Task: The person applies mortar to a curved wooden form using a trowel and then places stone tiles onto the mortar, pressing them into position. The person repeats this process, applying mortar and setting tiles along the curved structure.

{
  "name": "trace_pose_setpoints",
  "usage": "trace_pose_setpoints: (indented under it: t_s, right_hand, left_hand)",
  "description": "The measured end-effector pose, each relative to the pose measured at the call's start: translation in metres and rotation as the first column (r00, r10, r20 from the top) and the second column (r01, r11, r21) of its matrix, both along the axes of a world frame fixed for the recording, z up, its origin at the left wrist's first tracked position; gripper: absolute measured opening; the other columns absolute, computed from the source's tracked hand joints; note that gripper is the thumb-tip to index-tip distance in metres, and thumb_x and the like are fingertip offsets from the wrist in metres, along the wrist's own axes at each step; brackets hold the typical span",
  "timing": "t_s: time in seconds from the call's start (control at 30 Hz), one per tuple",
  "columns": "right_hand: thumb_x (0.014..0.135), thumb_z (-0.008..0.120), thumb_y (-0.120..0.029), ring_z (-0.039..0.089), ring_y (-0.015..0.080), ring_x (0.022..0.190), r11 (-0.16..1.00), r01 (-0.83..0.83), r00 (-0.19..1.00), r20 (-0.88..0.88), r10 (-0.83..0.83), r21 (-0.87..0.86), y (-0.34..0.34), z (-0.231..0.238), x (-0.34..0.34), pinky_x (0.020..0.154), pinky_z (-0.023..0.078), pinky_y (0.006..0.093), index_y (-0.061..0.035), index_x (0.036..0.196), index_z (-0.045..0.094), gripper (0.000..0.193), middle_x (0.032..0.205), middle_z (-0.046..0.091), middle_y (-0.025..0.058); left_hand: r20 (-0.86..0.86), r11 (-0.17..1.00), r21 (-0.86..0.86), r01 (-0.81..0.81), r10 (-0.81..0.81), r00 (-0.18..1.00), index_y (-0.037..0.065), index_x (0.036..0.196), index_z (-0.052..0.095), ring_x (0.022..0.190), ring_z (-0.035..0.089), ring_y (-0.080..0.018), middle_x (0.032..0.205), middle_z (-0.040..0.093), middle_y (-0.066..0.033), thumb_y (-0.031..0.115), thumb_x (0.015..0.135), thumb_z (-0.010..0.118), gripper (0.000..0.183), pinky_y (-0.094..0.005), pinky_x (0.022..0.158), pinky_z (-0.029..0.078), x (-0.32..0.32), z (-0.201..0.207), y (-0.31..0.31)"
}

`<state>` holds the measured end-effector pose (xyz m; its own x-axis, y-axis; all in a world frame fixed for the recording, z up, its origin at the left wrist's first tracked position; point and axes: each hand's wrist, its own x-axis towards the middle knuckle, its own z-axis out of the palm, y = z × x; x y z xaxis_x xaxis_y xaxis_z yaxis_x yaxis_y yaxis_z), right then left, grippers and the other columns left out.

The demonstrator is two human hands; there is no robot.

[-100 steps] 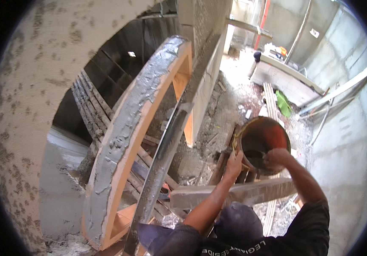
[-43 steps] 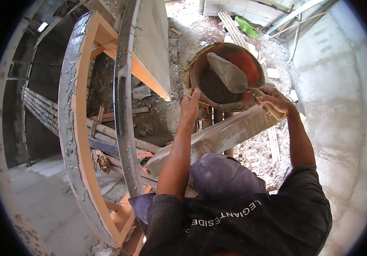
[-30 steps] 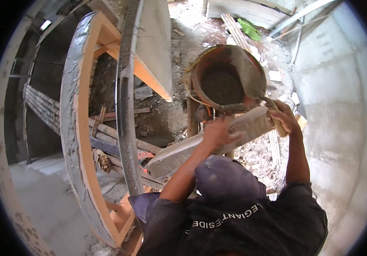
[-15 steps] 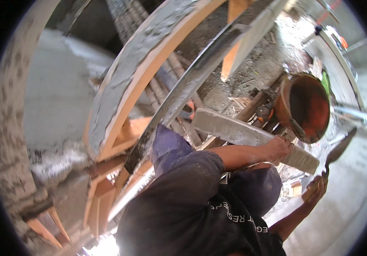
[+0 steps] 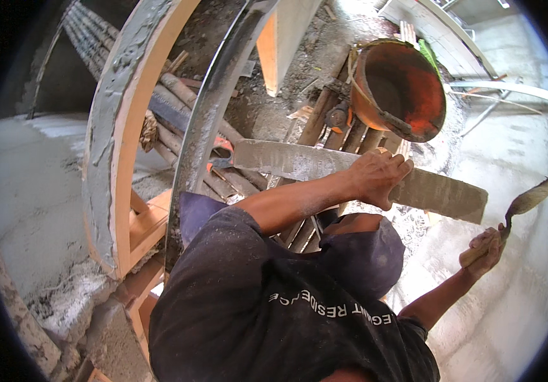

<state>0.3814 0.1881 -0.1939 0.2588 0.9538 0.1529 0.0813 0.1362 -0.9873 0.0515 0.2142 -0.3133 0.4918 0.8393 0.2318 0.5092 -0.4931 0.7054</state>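
My left hand [image 5: 381, 177] is wrapped round the upper edge of a long, flat, mortar-smeared float board [image 5: 446, 194]. The board lies across in front of my knees, its right end a little lower than its left. On the right, my right hand [image 5: 483, 250] is closed round the handle of a trowel [image 5: 535, 194]. Its blade points up and to the right, apart from the board, with grey residue on it. Beyond the board stands a tilted orange-brown bucket [image 5: 364, 86], stained inside with mortar; how much it holds I cannot tell.
A curved form with wet grey mortar on it and a wooden edge [image 5: 135, 121] rises at left. Beside it runs a long metal channel [image 5: 205, 108]. Bamboo poles [image 5: 239, 181] and an orange-handled tool [image 5: 337, 118] lie below. A grey wall [image 5: 516, 299] stands at right.
My view has turned, so the curved form and the bucket appear farther left and more upright. Both hands keep their holds on the float board and the trowel.
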Motion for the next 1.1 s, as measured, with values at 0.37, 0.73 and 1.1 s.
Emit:
trace_pose_setpoints:
  t_s: [0.37,0.73,1.1]
  right_hand:
    - [0.08,0.061,-0.025,0.048,0.0131,0.055,0.978,0.036,0.995,0.08,-0.054,0.205,-0.023,0.083,0.006,0.044,0.039,0.0219,0.0057,0.126,0.04,0.059,0.085,0.052,0.0099]
    - [0.08,0.062,-0.031,0.05,0.0112,0.057,0.974,0.012,0.987,0.15,-0.047,0.225,-0.025,0.09,-0.005,0.047,0.042,0.0232,0.0062,0.125,0.044,0.061,0.088,0.055,0.0094]
    - [0.078,0.066,-0.033,0.05,0.0078,0.056,0.988,-0.006,0.942,0.331,-0.045,0.152,-0.003,0.121,-0.027,0.048,0.043,0.0217,0.0018,0.115,0.053,0.053,0.078,0.055,0.0049]
  left_hand:
    - [0.232,1.0,0.008,0.007,-0.009,0.973,0.002,0.122,0.043,0.106,0.052,-0.0347,0.111,0.053,-0.0193,0.03,0.056,0.079,0.08,-0.0439,0.093,0.039,-0.033,0.046,-0.006]
    - [0.337,0.984,0.079,-0.156,0.121,0.934,0.002,0.126,0.041,0.106,0.054,-0.0349,0.116,0.053,-0.0189,0.03,0.055,0.082,0.087,-0.0416,0.092,0.043,-0.051,0.086,0.011]
    - [0.389,0.986,-0.055,-0.159,0.168,0.906,0.0,0.131,0.032,0.114,0.044,-0.0258,0.122,0.043,-0.015,0.026,0.05,0.086,0.101,-0.0382,0.098,0.036,-0.07,0.054,0.016]
